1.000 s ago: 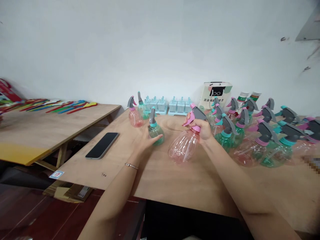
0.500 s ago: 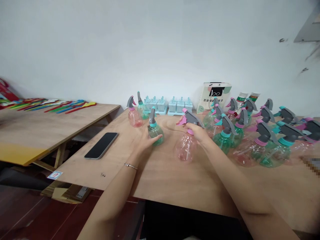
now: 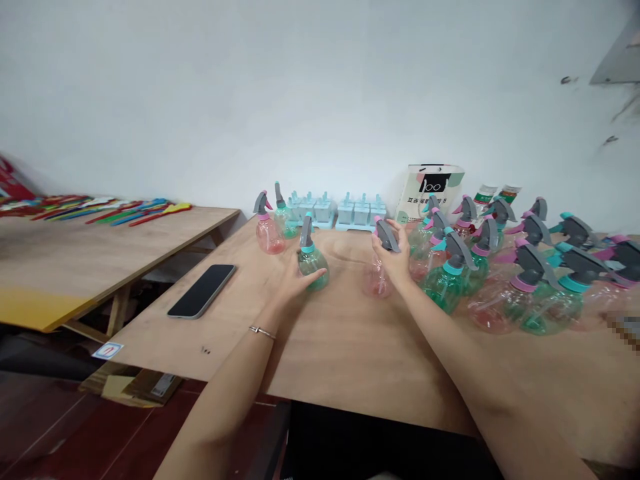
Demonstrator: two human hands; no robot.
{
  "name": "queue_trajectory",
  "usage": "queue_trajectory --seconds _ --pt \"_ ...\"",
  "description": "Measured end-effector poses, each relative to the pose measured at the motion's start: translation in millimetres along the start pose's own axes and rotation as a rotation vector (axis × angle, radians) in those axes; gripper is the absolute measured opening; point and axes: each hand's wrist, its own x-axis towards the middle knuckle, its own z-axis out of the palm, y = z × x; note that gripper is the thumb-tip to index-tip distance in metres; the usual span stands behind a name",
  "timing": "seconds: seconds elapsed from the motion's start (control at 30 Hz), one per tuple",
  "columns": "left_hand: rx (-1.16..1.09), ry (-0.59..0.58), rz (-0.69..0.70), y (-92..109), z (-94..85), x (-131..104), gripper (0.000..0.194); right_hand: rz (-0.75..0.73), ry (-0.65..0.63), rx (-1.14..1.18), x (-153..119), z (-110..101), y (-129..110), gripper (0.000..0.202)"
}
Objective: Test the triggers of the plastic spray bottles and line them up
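My left hand [image 3: 293,280] is wrapped round the body of a green spray bottle [image 3: 316,272] with a turquoise collar, upright on the wooden table. To its right, my right hand [image 3: 395,253] grips the grey and pink head of a pink spray bottle [image 3: 377,281], whose clear body hangs or stands below the fingers; whether its base touches the table I cannot tell. Behind my left hand stand another pink bottle [image 3: 271,233] and a green bottle [image 3: 285,219]. Several more pink and green spray bottles [image 3: 445,287] crowd the right side.
A phone [image 3: 202,291] lies at the left of the wooden table [image 3: 350,353]. Light-blue moulds [image 3: 355,213] and a paper bag [image 3: 427,190] stand along the wall. Another table [image 3: 90,260] at the left bears several coloured strips.
My right hand has moved back and slightly changed its hold on the pink bottle's head, and the bottle has shifted away from me and turned. My left hand stays round the green bottle.
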Motion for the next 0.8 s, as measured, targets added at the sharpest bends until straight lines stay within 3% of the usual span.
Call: queue_trajectory --seconds 0.07,0.27,0.37,0.57,0.8 --pt "-0.016 0.003 -0.024 1.3 0.1 0.0 0.069 -0.023 0.005 -0.079 -7.8 -2.2 11.1 0.057" --pt "-0.015 -0.015 -0.028 1.0 1.0 1.0 0.07 0.015 -0.138 -0.381 -28.6 -10.3 51.3 0.049" --pt "-0.005 -0.01 0.012 -0.3 1.5 1.1 0.067 -0.019 -0.067 -0.383 -16.8 -4.1 68.8 0.059" --pt "-0.007 0.008 0.051 -3.3 2.5 1.4 0.066 0.095 0.023 -0.545 27.4 10.9 104.7 0.088" --pt "-0.012 -0.005 0.011 -1.9 1.5 1.3 0.069 0.146 0.104 -0.588 44.4 11.6 126.9 0.09"
